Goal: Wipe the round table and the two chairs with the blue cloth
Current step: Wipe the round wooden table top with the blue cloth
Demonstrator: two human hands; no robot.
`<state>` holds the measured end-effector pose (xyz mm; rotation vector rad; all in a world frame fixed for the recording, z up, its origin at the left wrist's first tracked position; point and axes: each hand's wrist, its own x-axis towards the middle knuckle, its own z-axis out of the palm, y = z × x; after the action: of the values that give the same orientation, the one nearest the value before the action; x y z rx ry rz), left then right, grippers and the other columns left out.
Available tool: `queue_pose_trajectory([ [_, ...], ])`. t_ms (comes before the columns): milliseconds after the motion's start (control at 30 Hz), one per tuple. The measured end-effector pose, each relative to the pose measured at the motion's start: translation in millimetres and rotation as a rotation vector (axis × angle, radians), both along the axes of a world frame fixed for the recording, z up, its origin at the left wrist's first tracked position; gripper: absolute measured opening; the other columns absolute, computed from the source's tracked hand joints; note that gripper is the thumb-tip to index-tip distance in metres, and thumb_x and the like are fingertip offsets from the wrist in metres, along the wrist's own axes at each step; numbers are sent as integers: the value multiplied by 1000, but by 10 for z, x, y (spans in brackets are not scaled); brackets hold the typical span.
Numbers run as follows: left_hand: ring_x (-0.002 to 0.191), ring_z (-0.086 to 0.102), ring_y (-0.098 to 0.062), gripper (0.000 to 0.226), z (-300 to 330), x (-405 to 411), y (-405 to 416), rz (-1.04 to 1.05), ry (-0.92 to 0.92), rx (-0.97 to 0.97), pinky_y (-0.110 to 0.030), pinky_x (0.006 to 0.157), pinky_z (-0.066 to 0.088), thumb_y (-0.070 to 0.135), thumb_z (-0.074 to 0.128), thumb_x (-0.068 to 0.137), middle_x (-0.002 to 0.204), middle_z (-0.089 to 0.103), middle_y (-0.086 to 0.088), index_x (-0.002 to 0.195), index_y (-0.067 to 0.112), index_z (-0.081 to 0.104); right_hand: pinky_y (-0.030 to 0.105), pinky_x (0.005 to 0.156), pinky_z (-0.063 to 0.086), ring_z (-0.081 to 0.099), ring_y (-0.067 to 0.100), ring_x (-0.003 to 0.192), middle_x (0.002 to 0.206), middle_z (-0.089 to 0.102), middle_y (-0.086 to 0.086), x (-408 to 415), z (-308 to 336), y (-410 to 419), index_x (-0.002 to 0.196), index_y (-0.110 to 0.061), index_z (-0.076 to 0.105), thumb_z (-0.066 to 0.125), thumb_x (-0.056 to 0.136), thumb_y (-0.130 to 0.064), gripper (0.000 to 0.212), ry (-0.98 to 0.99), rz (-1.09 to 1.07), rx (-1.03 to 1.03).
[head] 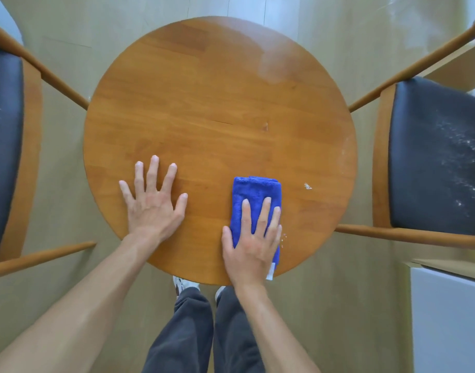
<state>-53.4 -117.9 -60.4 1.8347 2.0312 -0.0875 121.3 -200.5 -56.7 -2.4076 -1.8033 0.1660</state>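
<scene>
The round wooden table [217, 98] fills the middle of the view. A folded blue cloth [255, 192] lies on its near right part. My right hand [251, 238] presses flat on the cloth with straight fingers. My left hand [153, 203] rests flat on the bare tabletop, fingers spread, left of the cloth. A small white speck of dirt [307, 186] sits right of the cloth, and tiny crumbs [284, 239] lie by my right hand. The left chair [5, 146] and the right chair [432, 157] have dark seats; the right seat carries white dust.
A pale haze [274, 63] marks the table's far right part. A white cabinet [446, 319] stands at the lower right, and a light wooden shelf [462, 63] behind the right chair. My legs and shoes [186, 285] are under the table's near edge.
</scene>
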Motion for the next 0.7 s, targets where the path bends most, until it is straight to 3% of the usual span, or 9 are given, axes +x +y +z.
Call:
queue_pose_trajectory([
  [67,147,-11,-24,64,20,3,5,8,-12,-2,-58,115,-4,48,41,93,161,-3,3,151,34,17,57,111,31,23,40,144,157,25,16,-341,-3,-43,147,-23,39,55,88,-48,66,16,-44,-16],
  [167,147,-7,-24,62,31,20,4,37,-17,6,-59,115,-1,42,46,93,161,1,2,150,33,22,57,111,32,23,39,144,156,29,15,-518,-35,-229,146,-26,41,53,91,-45,60,39,185,20],
  [300,147,-3,-26,62,23,35,-9,26,21,18,-62,113,3,40,50,93,161,7,-1,149,30,26,54,105,39,33,35,141,150,41,12,-9,-60,-306,134,-27,58,60,88,-35,47,100,619,108],
  [400,146,-1,-28,63,22,127,5,73,37,28,-65,111,5,39,54,90,160,10,-4,147,25,30,52,103,42,41,32,137,144,48,8,608,-58,-217,126,-28,64,61,88,-30,39,112,782,126],
  [633,146,-9,-34,78,37,645,92,-56,50,-15,-67,110,3,65,42,86,161,-4,-6,152,36,11,54,100,43,36,40,138,148,40,16,1590,-27,247,134,-22,58,62,87,-35,49,-8,464,92],
  [700,145,-12,-35,80,15,724,114,-48,67,-40,-67,110,2,71,34,83,160,-10,-7,151,39,6,55,100,42,33,42,139,151,35,20,1693,-14,501,138,-20,53,64,86,-34,55,-35,262,76],
])
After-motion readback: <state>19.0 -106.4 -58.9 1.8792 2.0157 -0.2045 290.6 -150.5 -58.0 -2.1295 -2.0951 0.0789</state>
